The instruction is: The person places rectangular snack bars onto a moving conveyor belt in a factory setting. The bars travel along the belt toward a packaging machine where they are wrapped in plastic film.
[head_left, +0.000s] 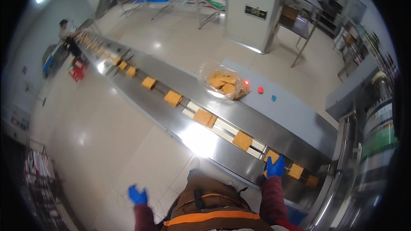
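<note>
Square golden-brown noodle-like cakes (pixel 242 141) lie spaced in a row along the middle channel of a long steel conveyor (pixel 154 109). My right hand (pixel 275 166), in a blue glove, touches a cake (pixel 271 156) on the conveyor near its right end; part of another piece shows beside the fingers, and the glove hides how they hold. Two more cakes lie beyond it to the right, the last in shadow. My left hand (pixel 138 194), also gloved in blue, is over the floor at lower left, away from the conveyor, fingers apart and empty.
A clear plastic bag (pixel 221 81) of cakes and pieces rests on the conveyor's far side, near a red button (pixel 260 90). A machine with a large printed film roll (pixel 379 134) stands at right. A person (pixel 69 38) stands at the conveyor's far left end, near red stools (pixel 78 70).
</note>
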The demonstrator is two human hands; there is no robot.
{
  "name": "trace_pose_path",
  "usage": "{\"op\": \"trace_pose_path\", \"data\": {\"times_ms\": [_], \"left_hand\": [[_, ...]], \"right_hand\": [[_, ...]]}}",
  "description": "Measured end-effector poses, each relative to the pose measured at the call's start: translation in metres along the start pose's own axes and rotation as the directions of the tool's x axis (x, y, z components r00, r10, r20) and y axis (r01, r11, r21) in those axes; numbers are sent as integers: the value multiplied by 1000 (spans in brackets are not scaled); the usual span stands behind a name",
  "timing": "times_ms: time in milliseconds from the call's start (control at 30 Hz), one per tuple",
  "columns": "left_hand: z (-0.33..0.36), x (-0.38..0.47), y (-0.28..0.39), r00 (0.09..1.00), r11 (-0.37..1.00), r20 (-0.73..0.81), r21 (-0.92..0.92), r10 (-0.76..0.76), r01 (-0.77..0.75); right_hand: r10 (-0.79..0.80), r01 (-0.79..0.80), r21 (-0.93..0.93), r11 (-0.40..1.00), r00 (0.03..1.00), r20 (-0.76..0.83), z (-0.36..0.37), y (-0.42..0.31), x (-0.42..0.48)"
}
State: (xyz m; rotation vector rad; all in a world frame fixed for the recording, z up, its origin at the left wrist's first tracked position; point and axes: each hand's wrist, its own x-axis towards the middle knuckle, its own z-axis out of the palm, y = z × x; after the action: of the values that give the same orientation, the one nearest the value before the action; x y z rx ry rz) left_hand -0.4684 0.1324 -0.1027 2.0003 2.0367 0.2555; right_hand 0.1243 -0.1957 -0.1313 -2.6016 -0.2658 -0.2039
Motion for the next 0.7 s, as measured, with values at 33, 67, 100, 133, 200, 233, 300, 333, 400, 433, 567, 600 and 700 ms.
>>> {"op": "trace_pose_path", "data": {"times_ms": [33, 67, 100, 133, 200, 233, 300, 333, 400, 433, 567, 600, 700], "left_hand": [[42, 36, 66, 962, 963, -79, -35, 262, -266], [72, 63, 134, 890, 861, -121, -225, 439, -456], [92, 83, 200, 734, 678, -176, -290, 656, -676], [105, 102, 265, 593, 427, -195, -526, 782, -736], [114, 101, 374, 537, 393, -105, -567, 837, -724], [108, 96, 412, 523, 481, -131, -255, 842, -839], [98, 94, 466, 647, 714, 342, -115, 681, -691], [95, 91, 481, 675, 770, 451, -45, 584, -637], [95, 80, 491, 567, 722, 593, -36, 572, -691], [99, 74, 492, 544, 672, 579, -9, 607, -740], [113, 64, 493, 567, 743, 569, -120, 595, -659], [112, 62, 489, 583, 724, 505, -129, 636, -678], [106, 58, 481, 528, 692, 490, -252, 694, -677]], "right_hand": [[6, -6, -7, 1000, 1000, -20, 5, -1, 0], [33, -33, -10, 999, 999, -4, 9, -1, -1], [46, -45, 62, 997, 999, -17, 10, 2, -1], [52, -50, 36, 998, 997, -49, 12, 1, -1], [110, -110, 6, 994, 990, -88, 10, 5, -4], [60, -68, -59, 996, 990, -130, 9, 3, -7], [-6, -31, -168, 985, 977, -215, 11, -4, -14], [-32, -15, -192, 981, 971, -238, 13, -11, -17], [-93, 37, -205, 978, 957, -274, 18, -25, -25], [-154, 104, -179, 978, 943, -293, 19, -36, -27], [-275, 216, -235, 947, 928, -253, 28, -75, -34], [-247, 202, -212, 956, 944, -218, 29, -86, -36], [-177, 153, -159, 975, 972, -155, 25, -107, -37]]}}
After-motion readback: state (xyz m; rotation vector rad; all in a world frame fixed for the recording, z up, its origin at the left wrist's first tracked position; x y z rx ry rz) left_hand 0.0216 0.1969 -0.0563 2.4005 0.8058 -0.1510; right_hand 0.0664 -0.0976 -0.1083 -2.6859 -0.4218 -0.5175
